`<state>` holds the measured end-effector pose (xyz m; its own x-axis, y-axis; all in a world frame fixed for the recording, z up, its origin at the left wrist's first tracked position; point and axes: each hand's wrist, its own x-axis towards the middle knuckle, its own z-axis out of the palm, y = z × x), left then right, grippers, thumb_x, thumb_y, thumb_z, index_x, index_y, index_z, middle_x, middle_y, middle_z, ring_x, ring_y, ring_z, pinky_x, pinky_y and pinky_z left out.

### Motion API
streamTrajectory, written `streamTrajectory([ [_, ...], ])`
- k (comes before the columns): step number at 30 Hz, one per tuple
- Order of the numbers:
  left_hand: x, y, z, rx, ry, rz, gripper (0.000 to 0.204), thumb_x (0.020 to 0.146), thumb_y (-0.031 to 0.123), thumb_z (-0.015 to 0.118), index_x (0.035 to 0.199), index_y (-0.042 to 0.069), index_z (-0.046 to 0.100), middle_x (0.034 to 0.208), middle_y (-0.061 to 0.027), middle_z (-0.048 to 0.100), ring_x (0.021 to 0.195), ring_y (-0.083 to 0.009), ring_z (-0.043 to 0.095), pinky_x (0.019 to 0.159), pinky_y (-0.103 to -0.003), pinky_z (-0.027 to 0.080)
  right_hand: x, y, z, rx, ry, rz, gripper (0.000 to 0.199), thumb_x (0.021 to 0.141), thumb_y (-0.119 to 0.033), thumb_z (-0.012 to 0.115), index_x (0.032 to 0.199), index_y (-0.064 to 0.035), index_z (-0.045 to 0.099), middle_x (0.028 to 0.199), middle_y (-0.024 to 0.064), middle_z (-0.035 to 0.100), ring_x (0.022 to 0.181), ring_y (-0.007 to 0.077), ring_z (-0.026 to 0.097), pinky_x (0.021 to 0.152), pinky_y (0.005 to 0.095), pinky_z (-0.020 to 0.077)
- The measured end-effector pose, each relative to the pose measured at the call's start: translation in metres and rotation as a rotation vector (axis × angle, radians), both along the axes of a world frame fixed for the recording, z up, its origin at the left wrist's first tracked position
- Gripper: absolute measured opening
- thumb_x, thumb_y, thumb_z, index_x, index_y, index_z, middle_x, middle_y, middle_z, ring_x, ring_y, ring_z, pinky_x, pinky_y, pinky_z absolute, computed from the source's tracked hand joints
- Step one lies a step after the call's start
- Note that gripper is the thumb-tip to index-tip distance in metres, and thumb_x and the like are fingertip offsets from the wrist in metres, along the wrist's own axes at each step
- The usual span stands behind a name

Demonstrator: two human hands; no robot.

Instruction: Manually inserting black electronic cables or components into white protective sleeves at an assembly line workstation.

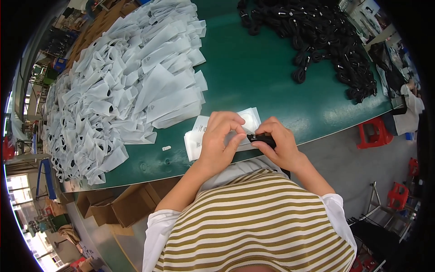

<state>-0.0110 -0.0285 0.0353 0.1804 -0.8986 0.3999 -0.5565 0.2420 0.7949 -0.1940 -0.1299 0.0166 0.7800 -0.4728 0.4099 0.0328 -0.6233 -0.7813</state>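
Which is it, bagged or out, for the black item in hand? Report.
Out: the black item shows bare, no bag around it, between the left hand and the right hand.

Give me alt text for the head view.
A person's right hand holds a small black item, left hand at its end, over white bags on a green table. Pale bags are piled at left; black bundled cords lie at upper right.
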Motion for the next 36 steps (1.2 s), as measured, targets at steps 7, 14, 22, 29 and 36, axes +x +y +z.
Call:
streamTrajectory([
  [7, 0.021, 0.006, 0.017, -0.039, 0.422, 0.036, 0.005, 0.093, 0.006, 0.061, 0.093, 0.003, 0.057, 0.110, -0.0119, 0.061, 0.104, -0.0218, 0.054, 0.091, -0.037, 0.046, 0.032, 0.005, 0.006, 0.222, -0.357, -0.006, 0.033, 0.083, 0.001, 0.069, 0.113, -0.0024, 0.058, 0.109, 0.0118, 0.055, 0.077, 0.0159, 0.056, 0.067, 0.0263, 0.0473],
  [14, 0.107, 0.006, 0.057, -0.491, 0.551, 0.376, 0.012, 0.101, 0.012, 0.052, 0.096, 0.002, 0.051, 0.092, -0.0110, 0.059, 0.084, -0.0194, 0.057, 0.083, -0.037, 0.049, 0.026, -0.066, 0.011, -0.218, 0.018, -0.537, 0.024, 0.092, -0.009, 0.063, 0.116, -0.0084, 0.066, 0.105, 0.0111, 0.055, 0.076, 0.0181, 0.056, 0.067, 0.0286, 0.0483],
  [22, 0.161, -0.044, 0.014, 0.082, -0.249, 0.678, 0.015, 0.094, 0.012, 0.062, 0.101, 0.000, 0.056, 0.100, -0.0142, 0.059, 0.087, -0.0290, 0.057, 0.080, -0.038, 0.047, -0.002, -0.151, -0.018, -0.568, 0.594, -0.958, 0.035, 0.096, -0.037, 0.060, 0.118, -0.0101, 0.059, 0.100, 0.0181, 0.056, 0.080, 0.0356, 0.062, 0.066, 0.0428, 0.0526],
  [29, 0.161, -0.033, -0.029, 0.031, -0.677, 0.545, 0.039, 0.080, 0.007, 0.072, 0.115, 0.001, 0.058, 0.114, -0.0195, 0.059, 0.111, -0.0394, 0.051, 0.093, -0.048, 0.042, -0.020, -0.173, -0.036, -0.514, 0.530, -0.935, 0.031, 0.097, -0.032, 0.058, 0.113, -0.0058, 0.055, 0.095, 0.0184, 0.060, 0.075, 0.0361, 0.062, 0.063, 0.0426, 0.0521],
  [36, 0.090, -0.013, 0.006, -0.148, -0.522, 0.343, 0.030, 0.079, 0.005, 0.073, 0.107, 0.002, 0.063, 0.112, -0.0183, 0.061, 0.105, -0.0383, 0.055, 0.088, -0.045, 0.046, -0.039, -0.146, -0.034, 0.599, 0.043, -0.680, 0.029, 0.095, -0.020, 0.059, 0.118, -0.0023, 0.057, 0.092, 0.0103, 0.065, 0.073, 0.0165, 0.061, 0.062, 0.0288, 0.0487],
])
